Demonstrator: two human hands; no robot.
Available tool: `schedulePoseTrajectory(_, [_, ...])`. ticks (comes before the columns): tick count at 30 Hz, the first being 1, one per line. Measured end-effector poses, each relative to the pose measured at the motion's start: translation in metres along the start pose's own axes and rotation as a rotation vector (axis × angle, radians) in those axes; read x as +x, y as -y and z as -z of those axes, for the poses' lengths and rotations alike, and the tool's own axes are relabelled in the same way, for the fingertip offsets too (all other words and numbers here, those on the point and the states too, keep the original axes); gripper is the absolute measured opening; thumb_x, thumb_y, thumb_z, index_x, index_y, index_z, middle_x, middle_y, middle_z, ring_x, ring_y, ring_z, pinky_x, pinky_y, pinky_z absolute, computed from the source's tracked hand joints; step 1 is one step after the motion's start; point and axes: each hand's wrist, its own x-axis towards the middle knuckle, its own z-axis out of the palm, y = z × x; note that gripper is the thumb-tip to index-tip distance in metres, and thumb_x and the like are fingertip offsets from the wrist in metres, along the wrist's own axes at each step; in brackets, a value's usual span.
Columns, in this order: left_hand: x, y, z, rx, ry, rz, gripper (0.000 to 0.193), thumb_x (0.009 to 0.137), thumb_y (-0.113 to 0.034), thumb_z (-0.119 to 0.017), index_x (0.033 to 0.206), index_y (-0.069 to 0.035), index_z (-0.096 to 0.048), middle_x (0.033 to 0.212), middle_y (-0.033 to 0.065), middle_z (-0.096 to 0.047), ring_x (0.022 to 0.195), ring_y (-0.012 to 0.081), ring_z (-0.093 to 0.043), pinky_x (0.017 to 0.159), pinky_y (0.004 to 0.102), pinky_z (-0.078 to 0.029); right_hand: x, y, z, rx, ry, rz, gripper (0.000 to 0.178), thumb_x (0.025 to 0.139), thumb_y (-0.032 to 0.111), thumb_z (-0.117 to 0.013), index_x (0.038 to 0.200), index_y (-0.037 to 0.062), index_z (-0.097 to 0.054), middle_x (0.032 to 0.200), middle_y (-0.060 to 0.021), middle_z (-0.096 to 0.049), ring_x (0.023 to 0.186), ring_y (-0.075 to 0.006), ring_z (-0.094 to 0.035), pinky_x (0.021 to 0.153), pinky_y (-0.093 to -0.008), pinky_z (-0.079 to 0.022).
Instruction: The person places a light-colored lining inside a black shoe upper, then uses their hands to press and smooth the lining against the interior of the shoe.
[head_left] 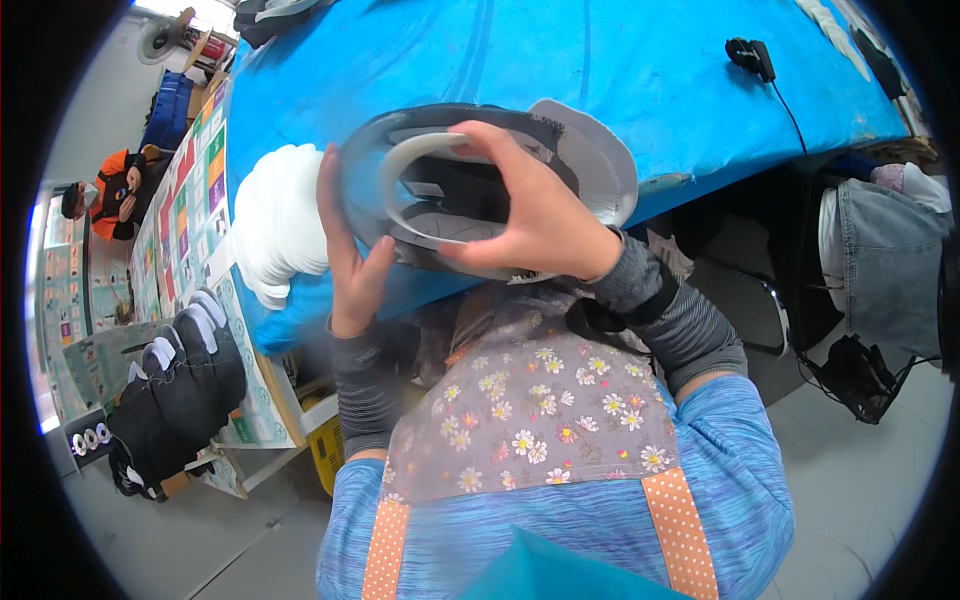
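Black and grey fabric makes up the curved shoe upper (470, 190) that both hands hold just above the near edge of the blue-covered counter (640, 70). The right hand (530, 215) curls over the top of it, thumb and fingers (480, 135) closed around a white oval insole-shaped piece (415, 160) set in the upper's opening. The left hand (350, 250) braces the upper's left side, its fingers stretched up flat along the edge and the thumb pressed in from below. A fanned stack of white flat cut pieces (275, 225) lies on the counter just left of the left hand. Further left, a row of finished black-and-white shoes (180, 385) rests on a patterned side surface.
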Motion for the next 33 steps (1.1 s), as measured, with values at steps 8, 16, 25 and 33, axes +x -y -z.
schedulePoseTrajectory(8, [-0.027, 0.000, 0.005, -0.161, -0.077, 0.147, 0.104, 0.077, -0.030, -0.064, 0.163, -0.006, -0.011, 0.169, 0.0140, -0.013, 0.155, 0.0296, -0.016, 0.125, 0.0443, -0.015, 0.005, -0.013, -0.017, -0.037, 0.098, 0.035, 0.086, 0.071, 0.022, -0.087, 0.144, 0.0029, -0.045, 0.138, -0.0170, -0.056, 0.127, -0.0333, -0.057, 0.108, -0.0406, -0.046])
schedulePoseTrajectory(16, [-0.035, 0.000, 0.007, -0.217, -0.102, 0.192, 0.107, 0.073, -0.031, -0.064, 0.163, -0.008, -0.011, 0.169, 0.0128, -0.012, 0.154, 0.0302, -0.019, 0.125, 0.0456, -0.018, 0.008, -0.012, -0.026, -0.191, 0.039, 0.199, 0.081, 0.068, 0.022, -0.086, 0.139, 0.0096, -0.049, 0.132, -0.0110, -0.058, 0.122, -0.0327, -0.057, 0.102, -0.0447, -0.045])
schedulePoseTrajectory(25, [-0.037, 0.002, 0.008, -0.248, -0.113, 0.247, 0.108, 0.074, -0.034, -0.066, 0.163, -0.008, -0.010, 0.169, 0.0139, -0.012, 0.154, 0.0310, -0.020, 0.124, 0.0460, -0.018, 0.009, -0.004, -0.027, -0.247, 0.057, 0.184, 0.078, 0.067, 0.012, -0.081, 0.139, 0.0091, -0.050, 0.135, -0.0139, -0.055, 0.124, -0.0357, -0.054, 0.105, -0.0456, -0.045])
schedulePoseTrajectory(33, [-0.038, 0.000, 0.006, -0.339, -0.138, 0.272, 0.111, 0.074, -0.033, -0.069, 0.163, -0.010, -0.007, 0.169, 0.0129, -0.013, 0.152, 0.0319, -0.023, 0.124, 0.0466, -0.021, 0.009, -0.001, -0.042, -0.239, 0.042, 0.079, 0.077, 0.066, 0.013, -0.082, 0.137, 0.0088, -0.051, 0.132, -0.0072, -0.059, 0.120, -0.0299, -0.056, 0.101, -0.0457, -0.043])
